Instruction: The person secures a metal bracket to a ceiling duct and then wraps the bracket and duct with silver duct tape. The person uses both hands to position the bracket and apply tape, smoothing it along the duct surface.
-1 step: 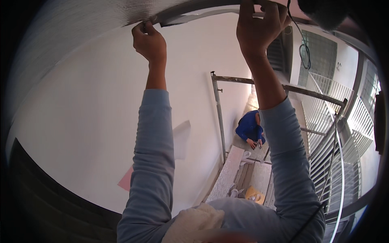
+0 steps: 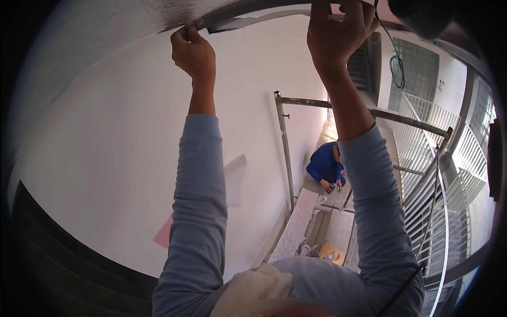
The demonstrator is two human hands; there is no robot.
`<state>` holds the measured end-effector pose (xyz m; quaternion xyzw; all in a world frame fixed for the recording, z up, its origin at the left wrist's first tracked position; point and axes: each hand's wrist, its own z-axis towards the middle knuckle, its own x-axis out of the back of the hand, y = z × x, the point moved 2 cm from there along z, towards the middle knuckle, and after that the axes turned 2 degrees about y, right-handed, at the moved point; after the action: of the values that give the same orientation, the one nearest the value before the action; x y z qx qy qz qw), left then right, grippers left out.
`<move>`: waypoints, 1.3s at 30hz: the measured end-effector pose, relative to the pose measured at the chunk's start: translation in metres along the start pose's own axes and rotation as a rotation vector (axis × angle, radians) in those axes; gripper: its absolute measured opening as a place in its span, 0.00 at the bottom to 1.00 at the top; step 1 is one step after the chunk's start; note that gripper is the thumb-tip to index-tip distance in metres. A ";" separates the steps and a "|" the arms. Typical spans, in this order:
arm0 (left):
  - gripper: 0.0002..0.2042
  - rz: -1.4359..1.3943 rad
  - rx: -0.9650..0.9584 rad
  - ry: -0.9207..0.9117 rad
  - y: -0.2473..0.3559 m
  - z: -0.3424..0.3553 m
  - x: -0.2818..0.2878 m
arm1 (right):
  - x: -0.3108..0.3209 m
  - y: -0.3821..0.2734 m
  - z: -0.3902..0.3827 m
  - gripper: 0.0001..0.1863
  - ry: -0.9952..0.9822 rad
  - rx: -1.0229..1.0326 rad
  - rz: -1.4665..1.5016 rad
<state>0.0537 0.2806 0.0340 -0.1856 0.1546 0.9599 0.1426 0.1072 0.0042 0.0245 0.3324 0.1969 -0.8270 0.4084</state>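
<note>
Both my arms, in light blue sleeves, reach up overhead. My left hand (image 2: 194,55) is closed in a pinch at the edge of the ceiling, close to the end of a long dark strip (image 2: 248,9); whatever its fingertips hold is too small to make out. Further right, my right hand (image 2: 338,39) is raised against the same strip with its fingers bent around it. The top of that hand is cut off by the picture's upper edge. A silvery, wrinkled ceiling surface (image 2: 121,37) spreads to the left of the strip.
A white wall (image 2: 116,158) fills the left. Below stands a metal scaffold frame (image 2: 285,148) with planks (image 2: 296,224). Further down, a person in blue (image 2: 323,162) crouches, hands low. White railings (image 2: 428,121) run along the right, and a dark cable (image 2: 398,71) dangles beside my right hand.
</note>
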 end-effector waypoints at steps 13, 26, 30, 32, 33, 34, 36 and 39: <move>0.13 -0.364 0.336 -0.072 -0.024 0.014 -0.008 | 0.010 0.002 0.012 0.10 -0.032 -0.015 0.019; 0.09 -0.737 0.716 -0.165 -0.026 0.019 -0.009 | 0.027 -0.009 0.012 0.10 -0.105 -0.062 0.008; 0.15 -0.133 0.071 0.050 -0.021 0.020 -0.010 | 0.033 -0.013 0.011 0.10 -0.150 -0.085 0.016; 0.16 -0.125 0.014 0.057 -0.024 0.021 -0.010 | 0.036 -0.015 0.012 0.10 -0.160 -0.089 0.028; 0.16 -0.120 -0.018 0.065 -0.026 0.022 -0.009 | 0.038 -0.017 0.013 0.10 -0.165 -0.094 0.032; 0.16 -0.162 0.005 0.058 -0.028 0.023 -0.009 | 0.039 -0.017 0.014 0.10 -0.168 -0.098 0.036; 0.15 -0.245 0.047 0.044 -0.029 0.026 -0.009 | 0.041 -0.019 0.015 0.10 -0.172 -0.110 0.039; 0.10 -0.802 0.636 -0.129 -0.032 0.027 -0.011 | 0.044 -0.020 0.016 0.10 -0.179 -0.118 0.041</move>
<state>0.0660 0.3168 0.0548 -0.1180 0.3466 0.7447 0.5580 0.0652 -0.0172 0.0058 0.2363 0.2013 -0.8318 0.4601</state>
